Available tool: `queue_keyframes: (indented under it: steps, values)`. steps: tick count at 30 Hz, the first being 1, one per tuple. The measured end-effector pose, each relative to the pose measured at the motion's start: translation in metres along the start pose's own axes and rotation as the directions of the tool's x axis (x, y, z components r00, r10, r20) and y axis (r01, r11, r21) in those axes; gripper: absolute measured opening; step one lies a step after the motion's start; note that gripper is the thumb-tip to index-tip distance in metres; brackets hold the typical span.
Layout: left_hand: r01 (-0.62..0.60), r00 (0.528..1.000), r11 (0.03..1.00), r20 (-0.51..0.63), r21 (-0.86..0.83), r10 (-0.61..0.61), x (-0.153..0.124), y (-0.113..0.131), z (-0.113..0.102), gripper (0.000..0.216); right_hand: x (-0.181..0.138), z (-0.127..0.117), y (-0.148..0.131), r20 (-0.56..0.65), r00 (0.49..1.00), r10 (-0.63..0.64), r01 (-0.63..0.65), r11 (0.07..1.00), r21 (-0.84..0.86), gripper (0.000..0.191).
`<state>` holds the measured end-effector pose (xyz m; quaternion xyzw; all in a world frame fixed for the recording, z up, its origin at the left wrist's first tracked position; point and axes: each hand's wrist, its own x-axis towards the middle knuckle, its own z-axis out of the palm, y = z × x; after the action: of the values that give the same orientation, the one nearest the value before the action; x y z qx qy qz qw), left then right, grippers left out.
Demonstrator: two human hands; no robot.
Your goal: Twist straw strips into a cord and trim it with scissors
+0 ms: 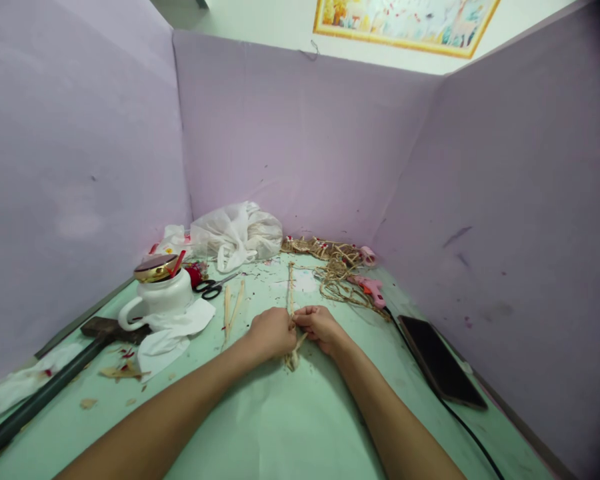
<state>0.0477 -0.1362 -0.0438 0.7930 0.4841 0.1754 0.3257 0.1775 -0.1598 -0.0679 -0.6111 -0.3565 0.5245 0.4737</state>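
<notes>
My left hand and right hand were pinched shut on the twine-wrapped stick, which lay mid-counter. Wrapping seemed the step in hand. I judged another turn would need the twine kept taut.

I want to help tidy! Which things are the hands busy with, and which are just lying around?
Busy with: left hand and right hand both pinch the twine-wrapped stick; the loose twine pile probably feeds it.

Lying around: scissors, white jug, hammer, plastic bag, pink glue gun, dark tablet.
</notes>
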Motion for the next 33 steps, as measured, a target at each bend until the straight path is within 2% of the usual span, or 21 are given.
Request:
queue_keyframes:
  steps: [3, 7, 9, 12, 15, 17, 21, 25, 28, 33]
  values:
    - [0.096, 0.989, 0.993, 0.118, -0.069, -0.087, 0.007, -0.006, -0.021, 0.023, -0.001, -0.004, -0.003, 0.044, 0.999, 0.016, -0.016, 1.000, 0.008, 0.003]
    - [0.211, 0.977, 0.953, 0.078, -0.219, -0.198, 0.021, -0.012, -0.037, 0.022, 0.000, -0.007, -0.004, 0.073, 0.997, 0.029, -0.031, 0.999, 0.020, 0.003]
    - [0.250, 0.968, 0.919, 0.105, -0.305, -0.228, 0.025, -0.010, -0.032, 0.017, 0.001, -0.008, -0.002, 0.076, 0.997, 0.028, -0.030, 0.999, 0.017, 0.004]
    - [0.301, 0.944, 0.873, 0.250, -0.384, -0.216, 0.027, -0.004, -0.016, 0.011, 0.003, -0.008, -0.001, 0.078, 0.997, 0.022, -0.021, 1.000, -0.012, 0.002]
    - [0.348, 0.907, 0.844, 0.373, -0.408, -0.193, 0.028, 0.000, -0.003, 0.011, 0.005, -0.010, -0.001, 0.071, 0.997, 0.006, 0.000, 0.997, -0.083, 0.003]
    - [0.373, 0.890, 0.835, 0.409, -0.404, -0.200, 0.030, 0.000, 0.001, 0.013, 0.006, -0.012, -0.002, 0.066, 0.998, -0.017, 0.028, 0.987, -0.158, 0.004]
    - [0.385, 0.892, 0.843, 0.386, -0.377, -0.235, 0.034, 0.001, 0.001, 0.012, 0.007, -0.015, -0.001, 0.030, 0.990, -0.141, 0.142, 0.924, -0.354, 0.005]
    - [0.361, 0.920, 0.855, 0.294, -0.372, -0.260, 0.035, 0.003, 0.003, 0.018, 0.001, -0.011, -0.004, -0.021, 0.952, -0.304, 0.241, 0.792, -0.561, 0.010]
    - [0.360, 0.927, 0.850, 0.248, -0.385, -0.280, 0.035, 0.003, 0.007, 0.020, -0.007, -0.008, -0.008, -0.061, 0.924, -0.378, 0.239, 0.694, -0.679, 0.011]
    - [0.366, 0.929, 0.822, 0.221, -0.436, -0.296, 0.035, 0.001, 0.013, 0.018, -0.014, -0.007, -0.012, -0.057, 0.923, -0.381, 0.202, 0.602, -0.772, 0.010]
